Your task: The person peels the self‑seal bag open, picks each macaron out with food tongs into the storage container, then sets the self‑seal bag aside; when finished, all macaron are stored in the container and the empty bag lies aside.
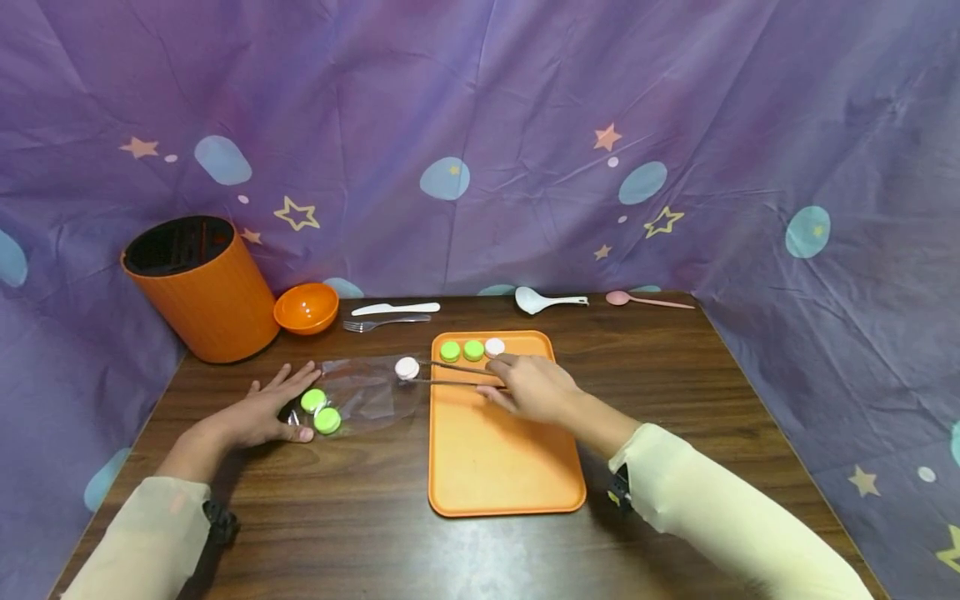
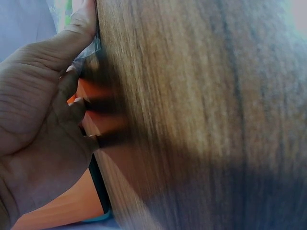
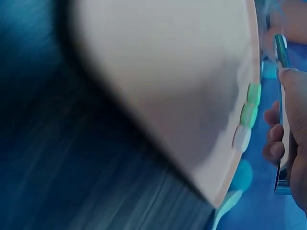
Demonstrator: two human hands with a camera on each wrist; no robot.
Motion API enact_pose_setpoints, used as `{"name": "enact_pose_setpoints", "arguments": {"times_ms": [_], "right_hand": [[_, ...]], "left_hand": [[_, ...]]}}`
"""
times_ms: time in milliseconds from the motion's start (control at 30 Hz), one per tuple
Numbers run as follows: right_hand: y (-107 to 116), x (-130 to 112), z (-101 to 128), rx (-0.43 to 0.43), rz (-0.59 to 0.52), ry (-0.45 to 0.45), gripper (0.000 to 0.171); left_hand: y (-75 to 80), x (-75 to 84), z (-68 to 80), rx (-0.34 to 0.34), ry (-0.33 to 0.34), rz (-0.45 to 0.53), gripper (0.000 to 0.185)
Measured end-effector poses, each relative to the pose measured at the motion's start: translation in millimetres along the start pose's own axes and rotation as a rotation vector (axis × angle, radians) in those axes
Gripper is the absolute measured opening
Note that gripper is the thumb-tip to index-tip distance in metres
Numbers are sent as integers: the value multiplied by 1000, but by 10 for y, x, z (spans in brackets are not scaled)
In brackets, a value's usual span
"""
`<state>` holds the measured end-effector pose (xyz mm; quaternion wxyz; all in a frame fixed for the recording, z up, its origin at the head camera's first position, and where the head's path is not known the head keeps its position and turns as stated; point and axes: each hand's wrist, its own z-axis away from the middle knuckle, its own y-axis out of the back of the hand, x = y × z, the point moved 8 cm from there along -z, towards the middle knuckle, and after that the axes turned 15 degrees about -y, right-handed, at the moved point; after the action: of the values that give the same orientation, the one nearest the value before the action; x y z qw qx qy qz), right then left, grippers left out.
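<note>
The right hand (image 1: 532,387) squeezes thin metal tongs (image 1: 457,375) shut on a round pink candy (image 1: 407,367), at nine o'clock of the flat orange plastic tray (image 1: 495,458). Loosen the squeeze and it might drop. The left hand (image 1: 262,412) lies flat, fingers apart, on the clear plastic bag (image 1: 367,392).

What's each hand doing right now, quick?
Left hand: open, flat on the plastic bag.
Right hand: gripping tongs that pinch a pink cap.

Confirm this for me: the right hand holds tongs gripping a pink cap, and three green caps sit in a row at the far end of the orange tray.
Not quite. The head view shows the row at the far end of the orange tray is two green caps and one pink-white cap, not three green. The rest stands: the right hand holds tongs gripping a pink cap.
</note>
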<state>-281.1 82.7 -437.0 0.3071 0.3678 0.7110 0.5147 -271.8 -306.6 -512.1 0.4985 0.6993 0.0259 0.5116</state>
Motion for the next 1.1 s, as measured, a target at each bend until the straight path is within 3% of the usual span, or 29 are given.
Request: {"name": "enact_pose_setpoints", "arguments": {"times_ms": [300, 467, 667, 900, 1100], "right_hand": [[4, 314, 189, 12, 13, -51, 36], [-2, 385, 249, 19, -6, -54, 35], [-57, 446, 297, 15, -3, -74, 35], [-118, 495, 304, -9, 4, -80, 33], [-123, 494, 299, -8, 6, -71, 32]], "left_hand": [[16, 61, 8, -6, 8, 20, 110], [6, -47, 9, -17, 53, -15, 112], [-13, -96, -5, -8, 29, 1, 112], [34, 165, -12, -11, 37, 16, 110], [26, 115, -8, 0, 10, 30, 110]]}}
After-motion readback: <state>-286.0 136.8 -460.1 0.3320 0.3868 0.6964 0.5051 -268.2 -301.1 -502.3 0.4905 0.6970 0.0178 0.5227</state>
